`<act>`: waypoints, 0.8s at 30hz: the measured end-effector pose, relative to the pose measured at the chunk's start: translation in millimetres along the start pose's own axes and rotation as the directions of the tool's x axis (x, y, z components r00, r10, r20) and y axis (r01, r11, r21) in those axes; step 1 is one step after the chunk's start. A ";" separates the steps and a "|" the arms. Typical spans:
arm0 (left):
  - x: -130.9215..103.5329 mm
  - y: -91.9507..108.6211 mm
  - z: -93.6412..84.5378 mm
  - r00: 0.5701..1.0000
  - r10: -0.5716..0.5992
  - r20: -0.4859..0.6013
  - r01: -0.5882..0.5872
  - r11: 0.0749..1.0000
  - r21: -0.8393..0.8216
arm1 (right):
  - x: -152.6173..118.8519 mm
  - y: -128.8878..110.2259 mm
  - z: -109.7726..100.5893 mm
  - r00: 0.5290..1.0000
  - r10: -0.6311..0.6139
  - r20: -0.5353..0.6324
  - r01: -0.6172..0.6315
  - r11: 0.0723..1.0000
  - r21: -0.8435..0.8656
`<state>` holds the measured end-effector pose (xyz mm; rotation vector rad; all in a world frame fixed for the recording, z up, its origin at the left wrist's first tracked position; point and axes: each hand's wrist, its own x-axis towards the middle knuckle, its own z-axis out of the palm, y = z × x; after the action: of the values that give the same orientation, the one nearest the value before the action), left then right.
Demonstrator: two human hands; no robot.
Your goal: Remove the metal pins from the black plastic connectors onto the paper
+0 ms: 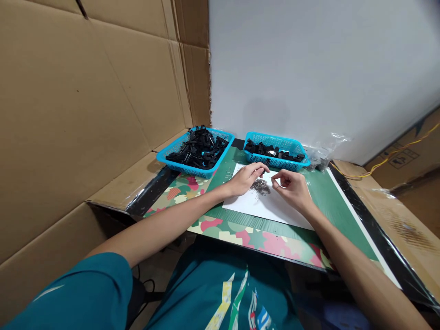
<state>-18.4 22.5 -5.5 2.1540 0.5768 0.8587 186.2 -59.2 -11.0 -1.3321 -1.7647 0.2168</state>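
A white sheet (264, 211) lies on the green table mat, with a pile of small metal pieces (260, 186) on it. My left hand (245, 178) is closed over the left side of the sheet, its fingertips on a small black part (264, 172). To the right of the pile, my right hand (291, 187) pinches a tiny thin metal piece between thumb and forefinger. Both hands are close together, with a small gap between their fingertips.
Two blue baskets of black parts stand behind the hands, one at the left (206, 173) and one at the right (275, 162). A clear plastic bag (323, 153) lies beside the right basket. Cardboard (85, 91) rises at the left; a yellow cable (374, 168) runs at the right.
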 end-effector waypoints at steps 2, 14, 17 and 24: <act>-0.3 0.5 0.0 0.999 -0.028 -0.019 0.027 0.998 -0.051 | -1.2 2.1 1.2 0.996 -0.084 -0.008 0.083 0.993 -0.083; 1.8 -7.7 5.8 0.998 -0.064 0.005 0.065 0.997 -0.038 | 0.9 5.9 -0.9 0.948 -0.317 -0.006 0.304 0.915 -0.267; 1.5 -7.6 6.6 0.998 -0.056 0.003 0.056 0.998 -0.024 | 1.4 5.8 -0.8 0.939 -0.341 0.050 0.339 0.890 -0.305; 1.1 -9.9 7.2 0.998 -0.054 0.011 0.054 0.999 -0.003 | 2.4 7.3 2.5 0.926 -0.351 0.135 0.376 0.854 -0.358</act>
<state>-13.7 26.0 -16.2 2.1294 0.6253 0.8180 189.4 -53.3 -15.6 -1.2245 -2.1525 -0.3142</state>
